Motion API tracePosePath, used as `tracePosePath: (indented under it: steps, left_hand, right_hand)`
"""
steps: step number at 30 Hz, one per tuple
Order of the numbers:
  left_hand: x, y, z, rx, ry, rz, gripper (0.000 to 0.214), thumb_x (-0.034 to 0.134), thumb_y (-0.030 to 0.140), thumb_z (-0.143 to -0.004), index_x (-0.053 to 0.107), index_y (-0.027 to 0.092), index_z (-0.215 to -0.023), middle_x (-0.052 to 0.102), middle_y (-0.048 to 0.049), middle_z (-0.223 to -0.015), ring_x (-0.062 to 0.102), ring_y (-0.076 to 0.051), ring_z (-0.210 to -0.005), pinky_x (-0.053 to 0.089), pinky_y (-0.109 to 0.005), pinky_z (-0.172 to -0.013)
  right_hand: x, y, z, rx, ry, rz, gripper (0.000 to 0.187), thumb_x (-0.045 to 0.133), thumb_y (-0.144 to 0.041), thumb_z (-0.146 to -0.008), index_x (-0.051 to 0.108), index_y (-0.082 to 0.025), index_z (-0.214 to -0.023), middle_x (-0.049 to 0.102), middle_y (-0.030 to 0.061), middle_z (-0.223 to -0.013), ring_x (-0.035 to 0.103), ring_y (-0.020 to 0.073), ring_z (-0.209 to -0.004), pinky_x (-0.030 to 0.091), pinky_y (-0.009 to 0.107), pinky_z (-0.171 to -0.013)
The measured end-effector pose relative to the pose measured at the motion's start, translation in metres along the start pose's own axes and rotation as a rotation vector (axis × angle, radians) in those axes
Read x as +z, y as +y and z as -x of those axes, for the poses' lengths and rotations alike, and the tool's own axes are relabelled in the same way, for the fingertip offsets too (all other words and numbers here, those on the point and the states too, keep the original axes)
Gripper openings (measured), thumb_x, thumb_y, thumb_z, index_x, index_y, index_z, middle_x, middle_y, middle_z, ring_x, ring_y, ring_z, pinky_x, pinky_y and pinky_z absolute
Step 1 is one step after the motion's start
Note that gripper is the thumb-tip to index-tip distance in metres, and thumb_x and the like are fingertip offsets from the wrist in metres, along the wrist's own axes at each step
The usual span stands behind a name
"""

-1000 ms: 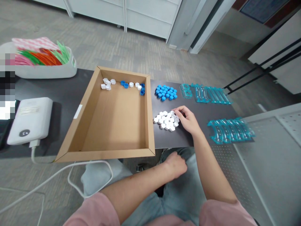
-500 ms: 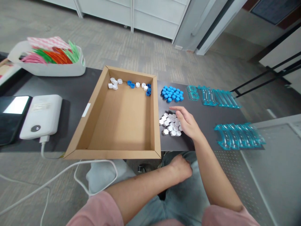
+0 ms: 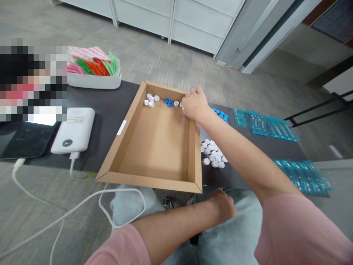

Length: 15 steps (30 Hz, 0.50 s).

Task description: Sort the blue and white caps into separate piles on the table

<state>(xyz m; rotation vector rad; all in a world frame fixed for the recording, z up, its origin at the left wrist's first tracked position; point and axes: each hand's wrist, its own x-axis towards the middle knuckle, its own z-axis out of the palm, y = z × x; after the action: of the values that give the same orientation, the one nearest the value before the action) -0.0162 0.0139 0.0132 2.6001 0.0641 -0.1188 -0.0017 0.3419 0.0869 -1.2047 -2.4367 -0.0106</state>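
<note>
At the far right corner of the cardboard box (image 3: 154,147): your right hand (image 3: 194,105) hovers, fingers curled down; you cannot tell whether its grip holds anything.
Along the box's far wall: white caps (image 3: 150,100) and blue caps (image 3: 168,102) lie inside.
Right of the box: white cap pile (image 3: 213,154) on the bench (image 3: 110,110).
Nearer you than the box: your left hand (image 3: 222,206) rests on your lap, grip closed in a fist.

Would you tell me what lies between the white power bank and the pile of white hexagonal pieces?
In the head view, the open cardboard tray lies between the power bank and the white hexagonal pieces, with bare dark table beside the power bank.
</note>
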Motion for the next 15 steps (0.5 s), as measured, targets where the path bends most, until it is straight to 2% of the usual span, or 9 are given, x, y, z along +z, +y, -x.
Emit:
tracePosePath:
  steps: [3,6,8,10,12,15]
  left_hand:
    - [0.003,0.000,-0.002,0.003,0.038,-0.004,0.028,0.066,0.007,-0.105,0.093,0.012,-0.103,0.081,-0.0224,-0.092,0.069,-0.020,-0.068,0.043,-0.038,-0.075]
    - [0.004,0.001,-0.007,-0.019,0.021,0.004,0.029,0.066,0.006,-0.105,0.094,0.013,-0.103,0.081,-0.0222,-0.091,0.075,-0.024,-0.075,0.045,-0.039,-0.077]
    - [0.003,0.002,-0.009,-0.026,0.001,0.010,0.033,0.063,0.006,-0.107,0.095,0.012,-0.109,0.083,-0.0234,-0.095,0.079,-0.026,-0.081,0.046,-0.040,-0.080]
    - [0.003,0.003,-0.010,-0.039,-0.030,0.012,0.035,0.061,0.005,-0.107,0.095,0.011,-0.114,0.084,-0.0247,-0.101,0.081,-0.027,-0.089,0.046,-0.041,-0.083]
    - [0.003,0.004,-0.011,-0.061,-0.054,0.011,0.034,0.063,0.004,-0.107,0.095,0.011,-0.114,0.086,-0.0257,-0.107,0.082,-0.029,-0.094,0.047,-0.041,-0.084]
    - [0.002,0.005,-0.011,-0.074,-0.055,0.026,0.029,0.067,0.006,-0.107,0.096,0.011,-0.112,0.087,-0.0261,-0.111,0.082,-0.028,-0.093,0.045,-0.040,-0.081]
  right_hand:
    - [0.010,-0.014,-0.002,-0.013,-0.088,0.071,0.027,0.087,-0.054,-0.104,0.091,-0.029,-0.113,0.085,0.0119,-0.094,0.076,0.0447,-0.123,0.042,0.075,-0.123]
    - [-0.006,-0.052,0.005,0.034,-0.319,0.252,0.026,0.081,-0.039,-0.107,0.088,-0.022,-0.125,0.090,0.0187,-0.115,0.080,0.0445,-0.123,0.041,0.069,-0.124]
    - [-0.022,-0.079,0.011,0.007,-0.437,0.279,0.026,0.076,-0.028,-0.109,0.085,-0.018,-0.132,0.088,0.0217,-0.130,0.080,0.0430,-0.127,0.043,0.061,-0.122]
    - [-0.037,-0.101,0.020,-0.055,-0.471,0.150,0.028,0.075,-0.021,-0.109,0.082,-0.018,-0.136,0.086,0.0194,-0.136,0.080,0.0389,-0.128,0.048,0.053,-0.117]
    - [-0.053,-0.113,0.034,-0.092,-0.452,-0.070,0.031,0.076,-0.017,-0.107,0.079,-0.020,-0.138,0.085,0.0151,-0.135,0.079,0.0338,-0.123,0.053,0.047,-0.110]
    - [-0.080,-0.111,0.065,-0.048,-0.379,-0.351,0.027,0.079,-0.021,-0.107,0.079,-0.023,-0.134,0.084,0.0102,-0.130,0.078,0.0284,-0.114,0.060,0.044,-0.103]
